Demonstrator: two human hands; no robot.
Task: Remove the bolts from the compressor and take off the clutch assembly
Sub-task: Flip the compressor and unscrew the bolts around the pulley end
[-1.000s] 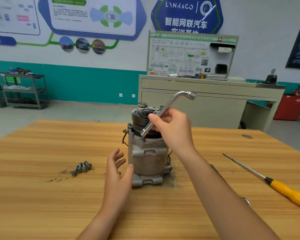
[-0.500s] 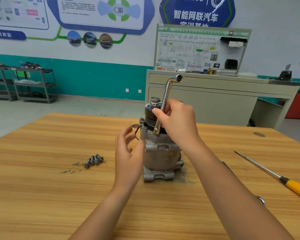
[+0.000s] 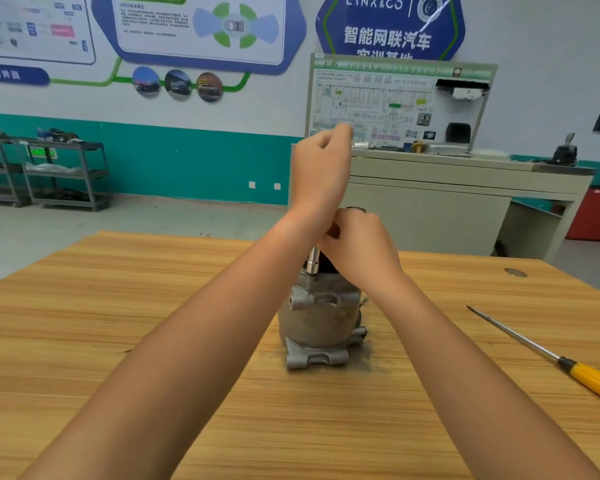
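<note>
Your left hand [image 3: 321, 168] has risen; the wrench [image 3: 313, 261] now stands upright.
Both hands grip it, right hand [image 3: 357, 244] low on the shaft; keep it plumb over the compressor [image 3: 321, 317] on the bench [image 3: 118, 306].

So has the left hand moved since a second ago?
Yes. The left hand went up: from low beside the compressor to above its top, now a fist at the upper end of the wrench.

The compressor [image 3: 321, 317] is dull grey cast metal, rough and grimy. The socket wrench [image 3: 313, 262] is bright, polished metal. The surface [image 3: 118, 306] is matt, light wood-grain. The screwdriver [image 3: 548, 355] has a glossy yellow plastic handle and bare metal shaft.
</note>
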